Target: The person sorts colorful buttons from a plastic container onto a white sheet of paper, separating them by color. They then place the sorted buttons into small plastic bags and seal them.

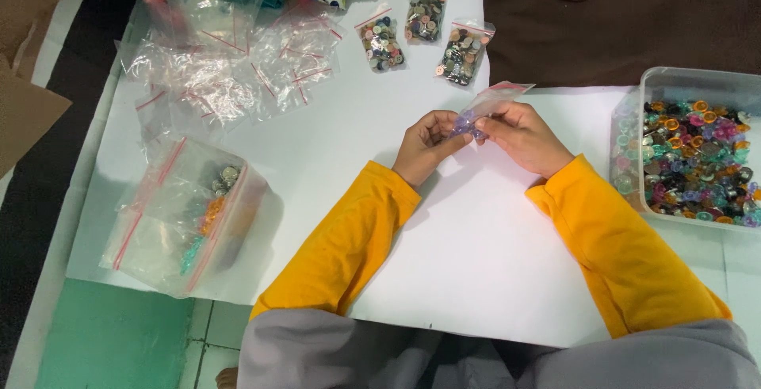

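My left hand (425, 145) and my right hand (521, 134) meet over the white sheet (476, 254), both pinching a small clear zip bag (485, 105) with a red seal strip. A few purple buttons show inside the bag between my fingertips. Both arms wear yellow sleeves. A clear plastic tub (691, 145) full of mixed coloured buttons stands just right of my right hand.
Three small filled button bags (426, 36) lie at the back. A heap of empty zip bags (230, 60) lies at the back left. A large clear bag (190, 215) holding some buttons sits at the left. Brown fabric (626, 17) covers the back right.
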